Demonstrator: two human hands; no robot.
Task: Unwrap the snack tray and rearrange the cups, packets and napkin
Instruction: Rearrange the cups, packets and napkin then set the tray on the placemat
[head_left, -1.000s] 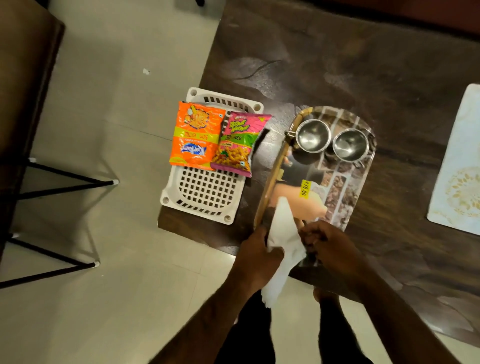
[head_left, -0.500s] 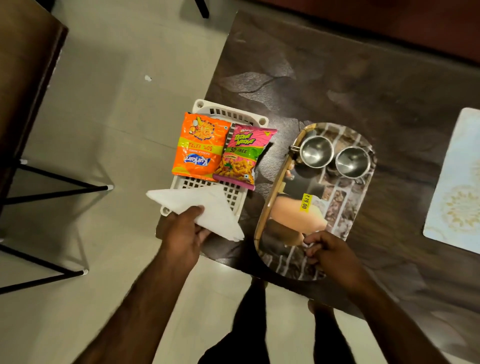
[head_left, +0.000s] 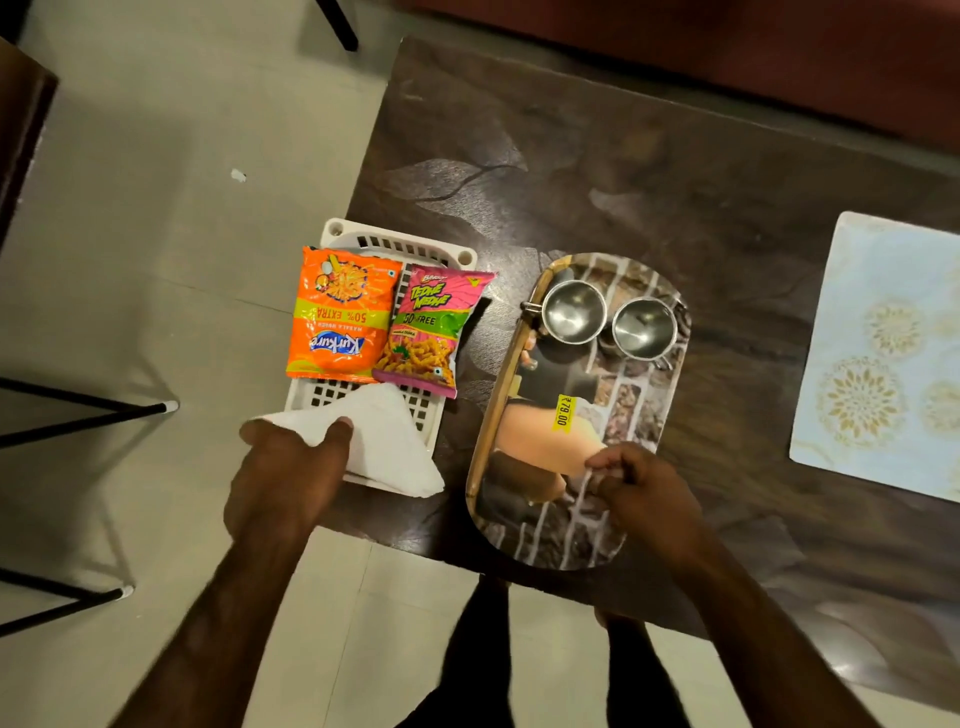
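Napkin (head_left: 379, 441), pinched by the left hand (head_left: 283, 480), should settle flat on the white basket (head_left: 363, 322) below the packets, while the right hand (head_left: 641, 488) pinches the tray's (head_left: 597, 545) wrap.

The left hand (head_left: 283, 480) grips a folded white napkin (head_left: 382, 441) over the near end of a white slotted basket (head_left: 363, 395), below an orange Kurkure packet (head_left: 340, 317) and a pink packet (head_left: 431, 327). The right hand (head_left: 641, 486) pinches what may be clear wrap on the oval tray (head_left: 550, 530), which holds two steel cups (head_left: 574, 312).
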